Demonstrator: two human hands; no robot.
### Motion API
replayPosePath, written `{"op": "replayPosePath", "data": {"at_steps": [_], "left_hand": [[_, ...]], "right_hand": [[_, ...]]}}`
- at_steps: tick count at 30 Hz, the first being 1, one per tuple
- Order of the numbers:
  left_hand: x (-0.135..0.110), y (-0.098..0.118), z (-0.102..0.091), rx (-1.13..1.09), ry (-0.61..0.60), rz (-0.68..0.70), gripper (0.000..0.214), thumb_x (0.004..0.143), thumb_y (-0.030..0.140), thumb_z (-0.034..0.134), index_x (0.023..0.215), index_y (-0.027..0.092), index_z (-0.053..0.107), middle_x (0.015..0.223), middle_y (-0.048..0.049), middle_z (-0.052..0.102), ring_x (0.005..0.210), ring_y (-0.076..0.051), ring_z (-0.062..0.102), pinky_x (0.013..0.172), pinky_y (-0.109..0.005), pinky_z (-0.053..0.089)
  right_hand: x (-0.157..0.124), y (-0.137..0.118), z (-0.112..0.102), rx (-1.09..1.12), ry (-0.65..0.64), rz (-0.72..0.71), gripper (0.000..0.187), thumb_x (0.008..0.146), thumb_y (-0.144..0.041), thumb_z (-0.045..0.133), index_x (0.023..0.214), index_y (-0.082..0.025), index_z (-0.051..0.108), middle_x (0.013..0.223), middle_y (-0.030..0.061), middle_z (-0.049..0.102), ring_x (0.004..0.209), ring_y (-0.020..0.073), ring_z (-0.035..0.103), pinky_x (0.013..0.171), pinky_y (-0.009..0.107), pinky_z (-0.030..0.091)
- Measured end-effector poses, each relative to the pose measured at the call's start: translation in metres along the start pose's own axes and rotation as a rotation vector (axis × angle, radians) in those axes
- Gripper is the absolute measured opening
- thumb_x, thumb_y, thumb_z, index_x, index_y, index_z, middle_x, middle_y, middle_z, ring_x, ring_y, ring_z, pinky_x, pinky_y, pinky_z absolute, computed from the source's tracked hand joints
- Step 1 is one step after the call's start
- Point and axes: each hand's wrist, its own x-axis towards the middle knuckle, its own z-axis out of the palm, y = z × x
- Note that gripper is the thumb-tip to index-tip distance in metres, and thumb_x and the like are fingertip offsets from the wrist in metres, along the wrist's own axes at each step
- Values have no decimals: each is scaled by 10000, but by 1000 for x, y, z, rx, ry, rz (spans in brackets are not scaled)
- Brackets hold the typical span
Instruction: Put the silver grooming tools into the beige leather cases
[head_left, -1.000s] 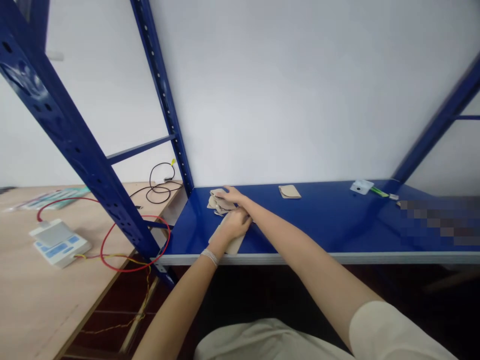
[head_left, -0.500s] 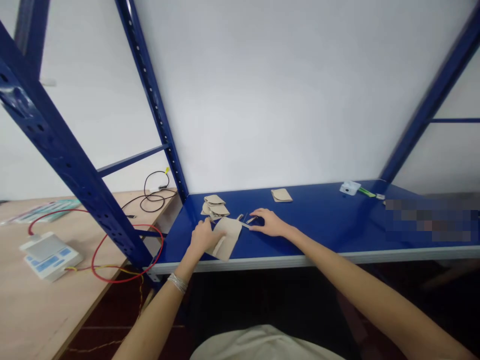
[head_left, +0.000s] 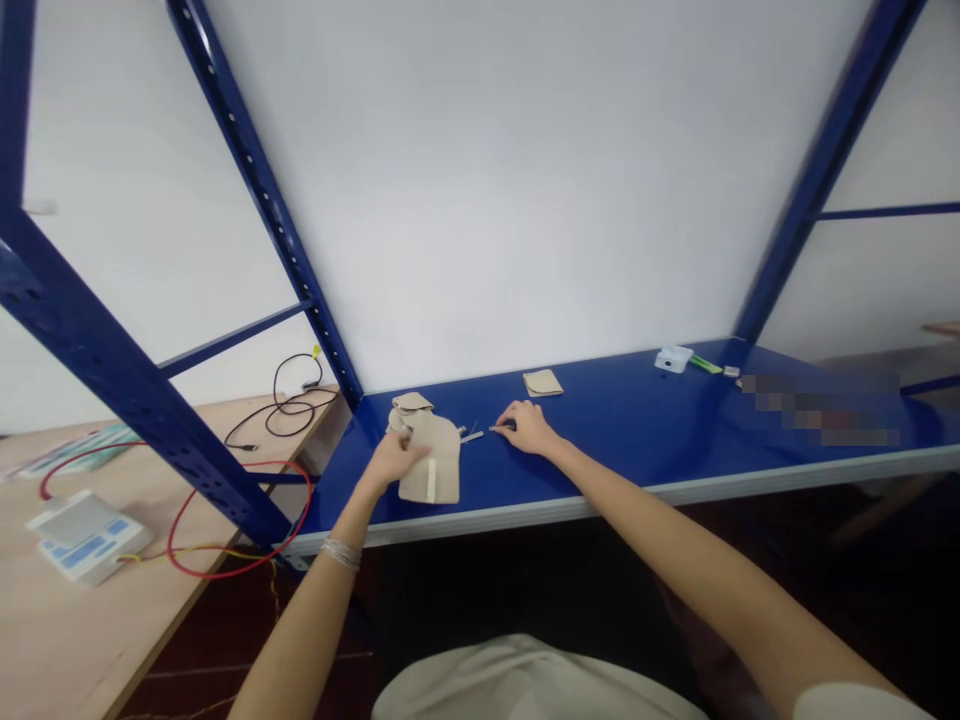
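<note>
A beige fabric piece with a pale strip (head_left: 431, 470) lies flat on the blue shelf (head_left: 637, 440). My left hand (head_left: 393, 458) rests on its left edge with the fingers curled on the cloth. My right hand (head_left: 526, 427) is further right, fingers pinched on a small thin metal piece (head_left: 501, 427). Another small metal piece (head_left: 472, 436) lies between the hands. A little pile of beige fabric pieces (head_left: 409, 405) sits just behind the left hand.
A single beige piece (head_left: 542, 382) lies near the back wall. A white device with a green part (head_left: 679, 359) is at the far right of the shelf. Blue uprights (head_left: 262, 190) frame the shelf. On the wooden table to the left are a scale (head_left: 79, 535), a red wire (head_left: 240, 555) and a black cable (head_left: 289, 400).
My right hand pulled back from the pile at the left to the small metal pieces. The left hand drew the large fabric piece out and laid it flat. The view shifted right.
</note>
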Motion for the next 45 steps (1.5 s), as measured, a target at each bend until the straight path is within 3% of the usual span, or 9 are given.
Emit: {"op": "replayPosePath", "data": {"at_steps": [4,8,14,22,28,33,37,41,45], "left_hand": [[0,-9,-17,-496,167,-67,369,701,305,784,994,108,681,891,-134,744,733,-232,709,663,-315,574],[-3,-17,-15,-739,307,-120,324,786,223,715,1074,95,638,985,-166,734,750,-228,721,653,-325,596],[-14,-23,11,-816,283,-81,393,709,146,776,1071,86,634,1035,-162,724,866,-249,720,741,-356,608],[-22,-25,23,-903,291,-75,479,581,105,839,1026,97,663,1058,-141,725,938,-264,707,827,-373,586],[-23,-26,15,-802,279,-23,526,525,170,851,1007,104,651,948,-116,743,844,-248,711,797,-368,568],[-23,-21,2,-704,374,-104,479,564,293,830,979,135,650,785,-43,729,649,-166,672,612,-260,521],[-27,-17,-2,-576,268,-127,438,550,351,843,896,122,704,738,-50,725,630,-168,661,587,-246,498],[-32,-12,2,-500,161,-117,441,546,354,856,907,128,743,800,-72,747,696,-206,685,632,-275,524],[-35,-5,14,-503,135,-96,433,589,373,851,926,122,747,883,-95,751,781,-220,697,670,-277,548]], "right_hand": [[-3,0,-5,39,10,46,179,855,-351,631,879,-224,755,982,81,678,959,245,550,869,381,359],[-1,-15,-2,140,16,24,174,869,-339,613,895,-221,738,920,56,706,889,213,591,846,349,373],[-2,-30,9,23,-56,-87,140,852,-276,608,867,-220,736,976,75,683,954,247,561,885,406,338],[27,-50,23,34,-55,-178,309,885,-338,581,1162,-234,671,1196,106,620,1072,272,513,921,426,335],[40,-54,35,42,-58,-162,167,863,-313,623,823,-200,738,1081,94,657,1024,254,548,941,450,336],[33,-43,29,632,111,-15,219,823,-377,653,863,-176,731,980,95,694,953,215,610,907,380,432],[25,-51,16,1331,-53,51,433,679,-513,761,939,-169,738,1149,122,682,1036,239,629,904,380,477],[17,-62,12,1403,-343,79,441,581,-451,845,892,-151,758,1109,124,703,967,222,648,861,353,491],[18,-60,20,1293,-298,167,396,577,-454,835,806,-143,752,828,72,737,791,187,653,770,320,493]]}}
